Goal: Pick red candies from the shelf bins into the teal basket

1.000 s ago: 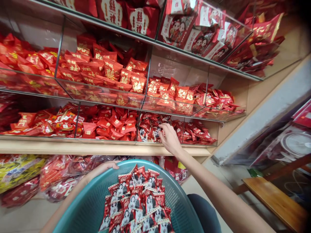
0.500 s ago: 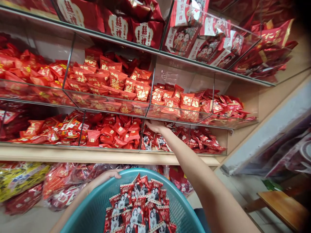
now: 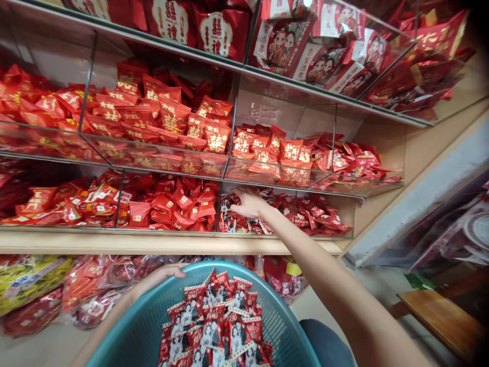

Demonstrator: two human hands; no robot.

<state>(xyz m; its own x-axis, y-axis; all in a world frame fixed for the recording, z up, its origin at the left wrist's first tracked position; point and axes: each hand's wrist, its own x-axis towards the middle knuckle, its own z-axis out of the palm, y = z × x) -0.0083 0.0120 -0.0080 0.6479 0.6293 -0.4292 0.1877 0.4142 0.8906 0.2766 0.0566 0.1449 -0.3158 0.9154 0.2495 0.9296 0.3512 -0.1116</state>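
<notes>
dozens of small portrait packets (image 3: 239, 224) lie jumbled in the lower shelf compartment just right of a glass divider (image 3: 219, 204). they point every way, so the pile has no common long axis. the right hand (image 3: 248, 203) is inside that compartment, palm down on top of the pile, with its fingers bent toward the divider and touching the packets. whether they are closed on any packet cannot be told, since the back of the hand hides what is under it. the pile lies directly beneath this hand and spreads off to its right. the left hand (image 3: 162, 274) is well apart from the pile, lower and nearer the person, clenched over the far rim of a teal basket (image 3: 141, 331). a heap of like packets (image 3: 217, 318) fills the basket's middle, below the right forearm and toward the person. plain red packets (image 3: 179, 204) fill the neighbouring compartment left of the divider, and a wooden shelf edge (image 3: 153, 243) runs beneath both.
</notes>
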